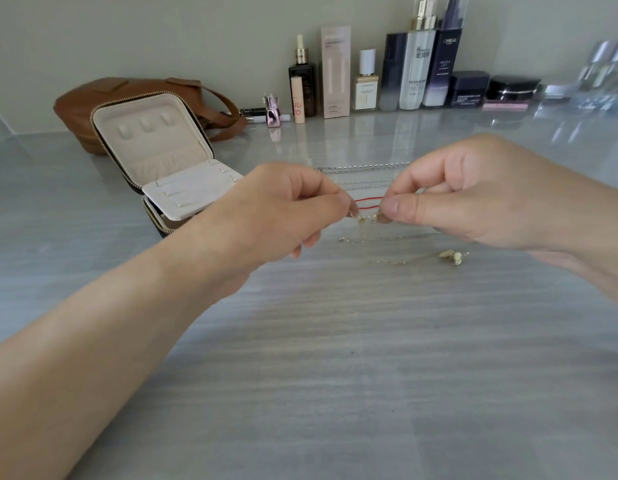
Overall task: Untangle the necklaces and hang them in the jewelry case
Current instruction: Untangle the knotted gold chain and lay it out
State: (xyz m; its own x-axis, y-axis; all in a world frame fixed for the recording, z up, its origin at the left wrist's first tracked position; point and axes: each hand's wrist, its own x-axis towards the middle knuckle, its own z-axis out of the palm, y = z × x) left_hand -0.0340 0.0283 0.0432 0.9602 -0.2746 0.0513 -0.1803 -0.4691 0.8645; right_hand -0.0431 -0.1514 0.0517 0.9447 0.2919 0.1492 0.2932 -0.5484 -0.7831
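My left hand [283, 209] and my right hand [474, 192] pinch the two ends of a tangled gold chain [366, 218] just above the grey table, with a red cord [368, 201] stretched between the fingertips. Silver chains [364, 167] lie flat on the table behind my hands. Another thin silver chain [370, 239] and a gold chain with pale beads [451, 257] lie in front of my right hand. The jewelry case [155, 143] stands open at the left, its cream lid upright with three hooks showing.
A brown leather bag [93, 98] sits behind the case. Several cosmetic bottles and jars [415, 71] line the back wall. The grey table [335, 358] stretches toward me.
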